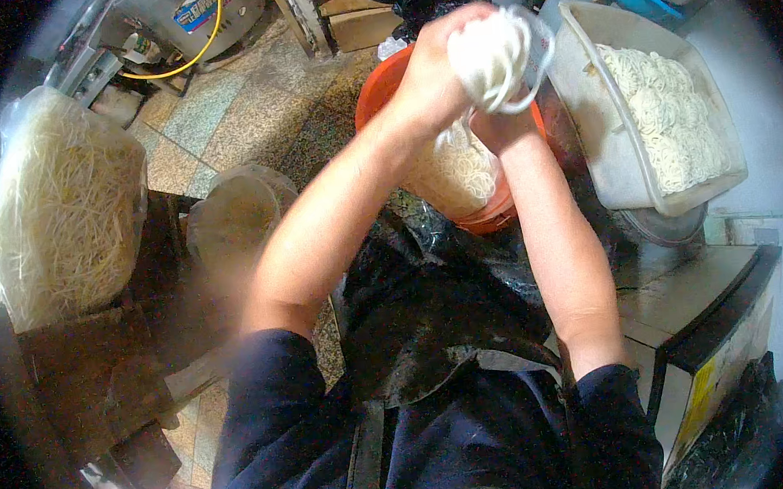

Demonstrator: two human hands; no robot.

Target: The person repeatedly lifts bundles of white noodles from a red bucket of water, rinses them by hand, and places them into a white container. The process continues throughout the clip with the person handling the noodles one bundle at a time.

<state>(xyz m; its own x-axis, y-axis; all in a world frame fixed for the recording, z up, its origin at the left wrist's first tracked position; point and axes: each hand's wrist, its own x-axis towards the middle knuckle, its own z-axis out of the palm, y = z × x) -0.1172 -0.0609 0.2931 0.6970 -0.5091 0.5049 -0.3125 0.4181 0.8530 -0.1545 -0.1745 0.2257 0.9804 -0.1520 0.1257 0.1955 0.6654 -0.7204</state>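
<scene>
A bundle of pale noodles (493, 57) is raised over an orange bucket (379, 83), gripped by my left hand (442, 58). Loose strands hang in a loop at its right side. Just below the bundle is my right hand (508, 128), close against it; its fingers are hidden, so its grip does not show. Inside the bucket, beneath my wrists, lies a mass of thin noodles (458, 174), seemingly in clear plastic. To the right, coiled noodles (671, 112) fill part of a whitish plastic tub (602, 117).
At left a large clear bag of bean sprouts (68, 208) rests by dark wooden furniture (92, 378). A plastic-lined container (240, 205) stands beside it. A metal-topped cabinet (685, 290) is at right. A yellow hose (213, 34) runs by a metal pot (242, 15).
</scene>
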